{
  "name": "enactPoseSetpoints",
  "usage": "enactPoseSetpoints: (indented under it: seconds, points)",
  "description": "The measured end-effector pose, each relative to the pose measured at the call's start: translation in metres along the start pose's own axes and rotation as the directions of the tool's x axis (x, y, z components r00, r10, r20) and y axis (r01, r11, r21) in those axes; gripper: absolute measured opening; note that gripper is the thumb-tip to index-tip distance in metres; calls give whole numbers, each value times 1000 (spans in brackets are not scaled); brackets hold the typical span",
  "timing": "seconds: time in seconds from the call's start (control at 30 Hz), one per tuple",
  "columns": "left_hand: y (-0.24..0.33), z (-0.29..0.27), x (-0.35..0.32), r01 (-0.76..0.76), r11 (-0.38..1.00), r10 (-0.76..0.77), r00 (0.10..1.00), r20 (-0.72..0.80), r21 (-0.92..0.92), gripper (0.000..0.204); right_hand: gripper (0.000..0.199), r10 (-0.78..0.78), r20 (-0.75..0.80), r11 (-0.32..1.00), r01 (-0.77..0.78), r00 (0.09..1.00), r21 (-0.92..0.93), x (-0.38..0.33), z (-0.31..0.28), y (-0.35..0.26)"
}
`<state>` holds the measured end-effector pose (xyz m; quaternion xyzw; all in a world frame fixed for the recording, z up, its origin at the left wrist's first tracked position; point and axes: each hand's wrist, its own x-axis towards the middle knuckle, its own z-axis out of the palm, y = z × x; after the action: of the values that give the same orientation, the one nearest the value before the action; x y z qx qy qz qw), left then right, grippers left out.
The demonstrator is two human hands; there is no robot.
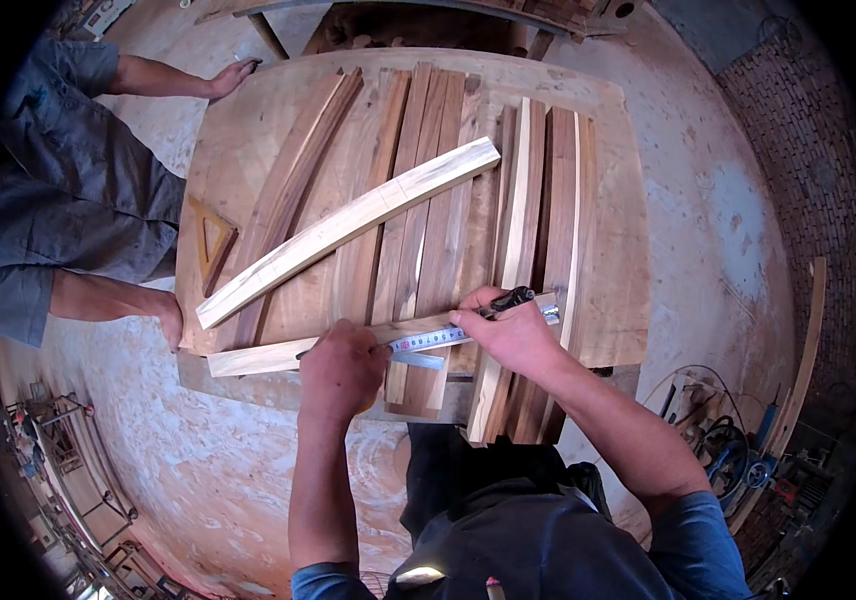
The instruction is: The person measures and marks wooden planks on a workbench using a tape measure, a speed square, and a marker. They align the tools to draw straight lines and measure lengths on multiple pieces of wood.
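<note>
A pale wooden strip (258,357) lies across the near side of the table, over several brown boards. My left hand (341,365) is closed at its middle, on a tape measure whose case is mostly hidden under the palm. The tape's white blade (428,340) runs out to the right along the strip. At the strip's right end, my right hand (513,330) grips a black pen (516,297), its fingers against the strip and blade. A second, thicker pale wooden bar (358,225) lies slantwise over the brown boards (438,190), beyond my hands.
A wooden set square (212,245) lies at the left of the plywood table (613,200). Another person (88,190) is at the left edge, one hand (233,78) holding a small dark thing, the other at the table's corner. Tools and machine parts (728,450) stand at lower right.
</note>
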<state>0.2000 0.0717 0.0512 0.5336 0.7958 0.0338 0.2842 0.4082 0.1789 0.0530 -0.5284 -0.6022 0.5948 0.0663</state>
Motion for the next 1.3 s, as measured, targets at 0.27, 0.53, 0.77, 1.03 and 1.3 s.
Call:
enactPoseSetpoints:
  seconds: [0.27,0.53,0.77,1.03,1.3]
  points:
    - [0,-2,-1,-1,1000,2,1000,9,-23,19,24,-11,4,1000,11,1000,-1,0,1,0]
    - [0,-2,-1,6,1000,-5,1000,15,-14,21,25,2,4,999,-2,1000,-44,-1,0,-5]
    - [-3,2,-1,-34,999,34,999,-34,6,21,25,15,8,1000,-14,1000,-26,-2,1,-5]
    - [-2,1,-1,-8,1000,8,1000,-12,-18,20,23,-59,-10,998,59,998,-36,0,3,1]
    - [-1,0,-1,-7,1000,7,1000,9,3,20,23,-39,-3,999,39,999,-12,0,3,2]
